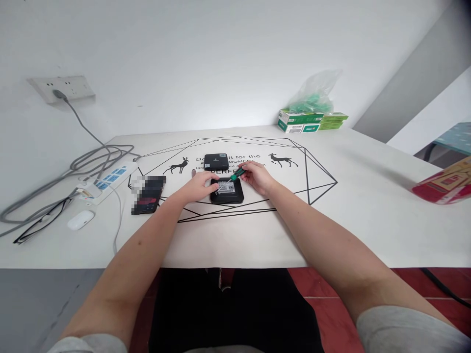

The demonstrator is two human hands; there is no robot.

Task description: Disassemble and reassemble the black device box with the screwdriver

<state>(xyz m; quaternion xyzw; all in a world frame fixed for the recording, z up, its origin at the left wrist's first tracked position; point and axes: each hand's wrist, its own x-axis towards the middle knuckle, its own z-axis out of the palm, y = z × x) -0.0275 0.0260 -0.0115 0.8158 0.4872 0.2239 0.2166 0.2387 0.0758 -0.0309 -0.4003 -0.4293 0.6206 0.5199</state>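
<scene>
A flat black box (227, 198) with a white printed label lies on the table before me, label up. My left hand (198, 187) grips its left side, the thumb reaching over the top near the label. In my right hand (258, 177) is a screwdriver with a green and black handle (238, 173), pinched between thumb and fingers. Its thin metal shaft slants down to the left across the label, toward my left thumb. Whether the tip sits in a screw is too small to tell. Just behind lies a second black box (216, 162) with small stickers.
On the left are a phone (149, 195), a power strip (114, 180) with looped grey cable, glasses (42, 221) and a white earphone case (81, 220). Green-and-white boxes (300, 121) under a plastic bag (316, 93) stand at the back right. A red package (443, 184) is at the right edge.
</scene>
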